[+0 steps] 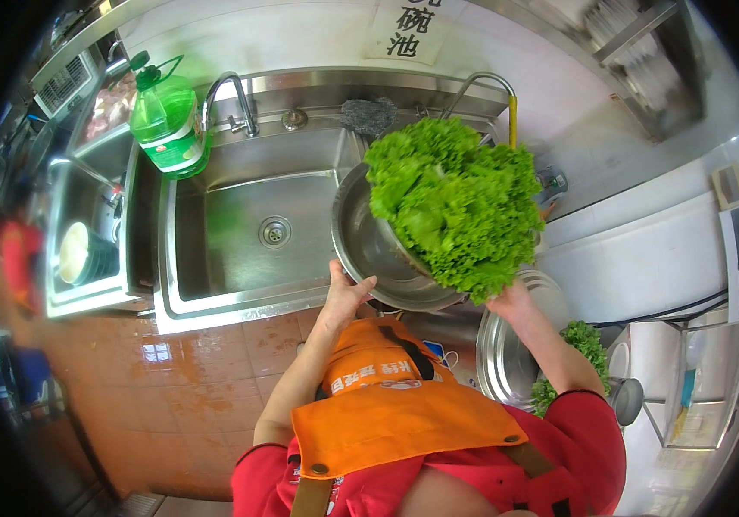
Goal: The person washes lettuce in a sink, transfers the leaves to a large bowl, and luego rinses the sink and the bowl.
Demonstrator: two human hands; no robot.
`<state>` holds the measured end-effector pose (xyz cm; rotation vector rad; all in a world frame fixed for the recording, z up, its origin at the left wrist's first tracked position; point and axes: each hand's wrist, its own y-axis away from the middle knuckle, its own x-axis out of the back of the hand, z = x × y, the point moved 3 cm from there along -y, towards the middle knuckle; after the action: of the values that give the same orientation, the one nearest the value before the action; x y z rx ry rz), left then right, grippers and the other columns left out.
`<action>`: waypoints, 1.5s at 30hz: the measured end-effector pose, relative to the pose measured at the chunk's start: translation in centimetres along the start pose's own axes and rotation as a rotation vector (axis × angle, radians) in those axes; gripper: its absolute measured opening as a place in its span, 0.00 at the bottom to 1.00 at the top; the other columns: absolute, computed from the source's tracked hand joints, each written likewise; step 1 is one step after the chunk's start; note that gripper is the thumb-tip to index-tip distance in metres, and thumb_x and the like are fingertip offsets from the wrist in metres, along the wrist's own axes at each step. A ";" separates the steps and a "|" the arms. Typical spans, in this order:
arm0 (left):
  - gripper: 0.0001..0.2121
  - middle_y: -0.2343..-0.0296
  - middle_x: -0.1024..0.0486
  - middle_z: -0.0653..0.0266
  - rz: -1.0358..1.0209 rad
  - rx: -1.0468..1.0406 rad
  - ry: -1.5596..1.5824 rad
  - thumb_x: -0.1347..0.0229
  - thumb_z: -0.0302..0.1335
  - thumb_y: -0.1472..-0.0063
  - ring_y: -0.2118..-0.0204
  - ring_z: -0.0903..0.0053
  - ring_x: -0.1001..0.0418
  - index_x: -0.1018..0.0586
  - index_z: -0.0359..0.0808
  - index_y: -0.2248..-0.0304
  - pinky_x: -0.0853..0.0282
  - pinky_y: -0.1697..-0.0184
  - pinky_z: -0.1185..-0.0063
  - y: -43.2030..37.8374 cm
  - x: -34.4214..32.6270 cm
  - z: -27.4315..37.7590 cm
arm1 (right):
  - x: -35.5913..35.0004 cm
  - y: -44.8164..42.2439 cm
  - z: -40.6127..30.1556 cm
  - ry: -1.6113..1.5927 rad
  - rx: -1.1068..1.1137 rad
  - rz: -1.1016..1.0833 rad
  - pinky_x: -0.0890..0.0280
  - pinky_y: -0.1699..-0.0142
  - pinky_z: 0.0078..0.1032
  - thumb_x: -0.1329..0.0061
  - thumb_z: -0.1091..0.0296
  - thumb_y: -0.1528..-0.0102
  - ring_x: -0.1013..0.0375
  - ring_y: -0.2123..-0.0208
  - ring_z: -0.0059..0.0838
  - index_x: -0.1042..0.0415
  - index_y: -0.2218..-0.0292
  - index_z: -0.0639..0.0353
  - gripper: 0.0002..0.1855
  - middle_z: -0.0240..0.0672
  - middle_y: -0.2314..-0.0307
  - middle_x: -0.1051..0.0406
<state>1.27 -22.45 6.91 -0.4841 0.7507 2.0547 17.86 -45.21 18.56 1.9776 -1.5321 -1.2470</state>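
Note:
A wide stainless steel bowl (376, 258) is in front of me, overlapping the sink's right side. My left hand (348, 294) grips its near rim, thumb over the edge. A large heap of green curly lettuce (456, 207) rises over the bowl's right part. Under its left edge shows the curved rim of a second metal vessel (405, 249), tilted within the bowl. My right hand (508, 299) is at the lettuce's lower right edge, its fingers hidden by the leaves; whether it holds the vessel or the leaves cannot be told.
The steel sink (240, 239) has a central drain and a curved faucet (233, 106). A green liquid jug (169, 129) stands on its left corner. Steel pans (505, 349) and more lettuce (582, 352) are by my right arm. A blurred person (20, 258) is far left. The tiled floor (175, 381) looks wet.

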 end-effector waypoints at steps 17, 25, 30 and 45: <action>0.25 0.57 0.39 0.59 -0.088 0.123 -0.063 0.54 0.14 0.44 0.57 0.69 0.34 0.51 0.45 0.52 0.29 0.60 0.73 1.2 -1.7 -0.4 | 1.7 -2.1 2.4 0.374 -0.197 -0.260 0.34 0.51 0.33 0.60 0.66 0.43 0.34 0.54 0.40 0.39 0.53 0.64 0.17 0.46 0.55 0.38; 0.27 0.56 0.41 0.57 -0.110 0.143 -0.017 0.56 0.12 0.44 0.56 0.67 0.34 0.52 0.46 0.51 0.29 0.60 0.72 0.6 -2.5 -0.6 | 3.4 -1.4 -0.7 0.592 -0.263 -0.283 0.30 0.61 0.31 0.57 0.63 0.44 0.26 0.66 0.38 0.34 0.63 0.69 0.15 0.50 0.68 0.29; 0.27 0.56 0.40 0.57 -0.086 0.145 -0.086 0.56 0.12 0.45 0.56 0.67 0.34 0.50 0.46 0.51 0.29 0.60 0.74 0.9 -4.2 0.8 | 4.8 -1.4 -1.5 0.956 -0.267 -0.365 0.33 0.71 0.16 0.56 0.61 0.44 0.27 0.76 0.24 0.32 0.68 0.64 0.13 0.43 0.74 0.27; 0.29 0.53 0.41 0.59 -0.033 0.157 -0.059 0.53 0.20 0.42 0.51 0.65 0.38 0.52 0.47 0.46 0.34 0.54 0.64 -1.7 -6.6 0.5 | 0.4 -6.8 -14.2 1.051 1.005 -0.168 0.53 0.41 0.27 0.56 0.53 0.45 0.50 0.42 0.35 0.48 0.45 0.59 0.32 0.45 0.46 0.47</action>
<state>6.31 -25.36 10.59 -0.3432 0.8554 1.9528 33.33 -46.48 21.42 2.6134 -1.4374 0.7448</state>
